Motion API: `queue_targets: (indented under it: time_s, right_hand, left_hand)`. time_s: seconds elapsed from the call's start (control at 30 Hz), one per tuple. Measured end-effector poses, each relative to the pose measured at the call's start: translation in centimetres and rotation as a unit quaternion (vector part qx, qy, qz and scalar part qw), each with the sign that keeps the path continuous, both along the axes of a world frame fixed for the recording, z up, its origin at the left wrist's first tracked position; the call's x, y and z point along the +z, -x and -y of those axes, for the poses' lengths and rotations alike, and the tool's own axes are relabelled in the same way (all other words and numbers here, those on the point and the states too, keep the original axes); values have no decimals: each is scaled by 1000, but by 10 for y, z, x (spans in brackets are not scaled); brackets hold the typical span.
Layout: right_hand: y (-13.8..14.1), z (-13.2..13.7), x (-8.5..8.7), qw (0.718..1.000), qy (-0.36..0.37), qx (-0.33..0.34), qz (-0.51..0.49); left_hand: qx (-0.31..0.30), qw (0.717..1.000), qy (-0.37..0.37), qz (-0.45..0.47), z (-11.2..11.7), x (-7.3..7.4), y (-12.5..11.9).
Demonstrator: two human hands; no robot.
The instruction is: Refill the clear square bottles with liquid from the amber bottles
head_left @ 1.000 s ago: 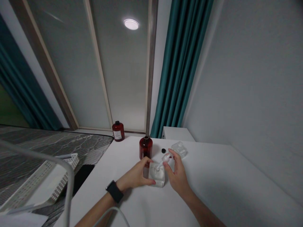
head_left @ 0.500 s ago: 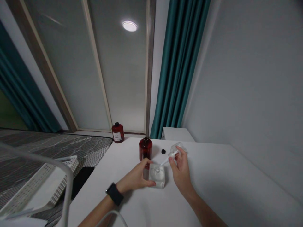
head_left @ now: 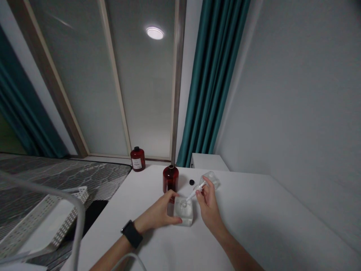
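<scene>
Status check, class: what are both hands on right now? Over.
Left hand on clear square bottle. Right hand holding white pump above it. Red bottle just behind left hand.

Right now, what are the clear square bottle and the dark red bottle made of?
The clear square bottle looks like thick glass or plastic: light passes through and edges gleam. The dark red bottle looks like glossy tinted glass or plastic: it shines. The thin tube in the right hand seems smooth whitish plastic.
</scene>
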State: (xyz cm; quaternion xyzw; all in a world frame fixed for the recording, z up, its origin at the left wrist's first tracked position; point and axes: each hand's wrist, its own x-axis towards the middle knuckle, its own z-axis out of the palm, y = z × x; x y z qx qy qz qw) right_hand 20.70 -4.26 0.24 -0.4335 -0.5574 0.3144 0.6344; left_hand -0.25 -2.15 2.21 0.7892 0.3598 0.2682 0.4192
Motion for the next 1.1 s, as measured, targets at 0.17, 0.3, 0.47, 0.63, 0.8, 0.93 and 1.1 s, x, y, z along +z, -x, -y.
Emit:
queue_targets:
  time_s: [0.17, 0.3, 0.47, 0.63, 0.8, 0.93, 1.1]
  right_hand:
    - [-7, -6, 5, 999, 2, -9, -35]
    - [-23, -12, 12, 997, 7, -36, -74]
    - [-43, -24, 3, 995, -11, -100, -27]
    - [-43, -32, -19, 988, -33, -140, 52]
    - [-37, -30, -26, 972, -61, -157, 162]
    - [-34, -29, -27, 960, -69, -156, 223]
    - [-30, -28, -31, 947, -59, -152, 275]
  left_hand:
    - [-4, 1000, 6, 0, 0, 2, 0]
    - [-4, 1000, 7, -2, 1, 3, 0]
    - [-2, 1000, 12, -8, 0, 1, 0]
    - [1, 1000, 6, -9, 1, 2, -1]
    - [0, 1000, 0, -12, 1, 3, -1]
    - [3, 1000, -8, -12, 1, 3, -1]
    - [2, 1000, -6, -13, 2, 5, -2]
